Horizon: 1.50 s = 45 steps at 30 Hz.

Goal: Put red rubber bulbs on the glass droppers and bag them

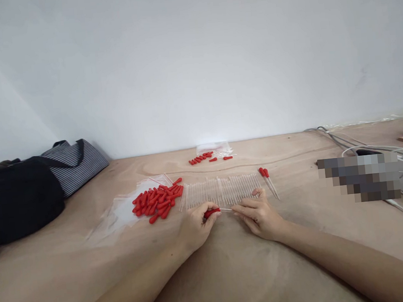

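Observation:
My left hand [199,223] is closed on a red rubber bulb [211,212] near the middle of the table. From the bulb's right end a thin clear tube [225,209] runs to my right hand [259,214], whose fingers pinch its far end. Just beyond both hands lies a row of clear glass tubes [205,193], side by side. A pile of red bulbs [156,200] rests to the left, partly on clear plastic bags [117,213]. Two tubes with red bulbs on them [268,180] lie right of the row.
Farther back are several small red bulbs [197,160] beside a clear bag [213,147] with thin tubes. A black bag [24,199] and a striped bag [76,167] stand at the left. Cables [331,134] and a blurred-out object [361,178] lie at the right.

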Motion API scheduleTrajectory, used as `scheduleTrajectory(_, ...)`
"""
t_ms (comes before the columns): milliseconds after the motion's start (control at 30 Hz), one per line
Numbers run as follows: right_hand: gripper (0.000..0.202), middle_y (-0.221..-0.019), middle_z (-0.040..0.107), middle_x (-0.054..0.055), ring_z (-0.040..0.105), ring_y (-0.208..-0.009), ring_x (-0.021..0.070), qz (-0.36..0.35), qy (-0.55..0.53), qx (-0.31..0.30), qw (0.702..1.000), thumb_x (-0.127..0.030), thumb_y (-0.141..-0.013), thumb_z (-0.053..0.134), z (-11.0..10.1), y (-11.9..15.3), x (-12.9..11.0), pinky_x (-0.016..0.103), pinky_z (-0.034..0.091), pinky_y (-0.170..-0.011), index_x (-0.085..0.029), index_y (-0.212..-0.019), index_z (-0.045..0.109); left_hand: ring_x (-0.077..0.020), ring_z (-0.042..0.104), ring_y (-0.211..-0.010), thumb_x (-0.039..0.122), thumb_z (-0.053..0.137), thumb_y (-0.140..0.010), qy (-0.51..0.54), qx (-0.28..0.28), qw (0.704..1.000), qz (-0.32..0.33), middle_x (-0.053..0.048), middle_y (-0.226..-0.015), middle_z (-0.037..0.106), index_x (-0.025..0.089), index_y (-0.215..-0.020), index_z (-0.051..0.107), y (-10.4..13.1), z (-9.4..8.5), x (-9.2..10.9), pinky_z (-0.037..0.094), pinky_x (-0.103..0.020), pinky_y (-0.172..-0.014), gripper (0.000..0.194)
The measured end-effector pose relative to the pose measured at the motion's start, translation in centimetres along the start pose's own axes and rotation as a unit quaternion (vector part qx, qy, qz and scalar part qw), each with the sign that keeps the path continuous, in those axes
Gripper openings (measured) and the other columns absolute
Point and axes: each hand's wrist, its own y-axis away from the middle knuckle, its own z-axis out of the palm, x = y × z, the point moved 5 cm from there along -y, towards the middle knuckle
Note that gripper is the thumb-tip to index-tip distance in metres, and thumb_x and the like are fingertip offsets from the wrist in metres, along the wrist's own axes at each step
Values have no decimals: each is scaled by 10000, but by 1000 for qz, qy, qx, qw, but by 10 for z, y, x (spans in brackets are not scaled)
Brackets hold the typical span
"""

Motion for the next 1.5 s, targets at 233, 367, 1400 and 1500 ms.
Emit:
scheduleTrajectory(233,249,-598,537,-20,458,-555,87,-27,13,-2,1000,-144,-840,372,-4,-2,-1,322,208,-721,-176,-856,618,-122,589,-651,234,479,-813,9,-16,1000,25,4,-744,655,182,-841,589,1,0,4,449,-224,-618,124)
scheduleTrajectory(367,273,-588,527,-26,462,-570,92,-43,29,-5,999,-86,-795,369,-4,-3,-1,316,207,-706,-179,-865,616,-125,585,-686,217,471,-819,16,-29,999,40,-7,-772,650,181,-843,587,2,2,6,451,-227,-636,123)
scheduleTrajectory(1400,252,-601,558,-31,483,-586,89,3,-57,-23,998,-65,-749,383,0,-8,-2,305,176,-695,-179,-821,596,-98,573,-547,266,560,-766,11,39,998,40,17,-633,644,170,-747,611,8,3,10,434,-187,-528,111)
scheduleTrajectory(1500,234,-605,561,-31,476,-580,87,-1,-65,-24,998,-69,-753,388,-1,-9,-3,301,172,-680,-173,-806,591,-93,571,-545,267,556,-773,3,33,998,47,21,-628,640,174,-749,608,8,3,10,429,-183,-530,109)
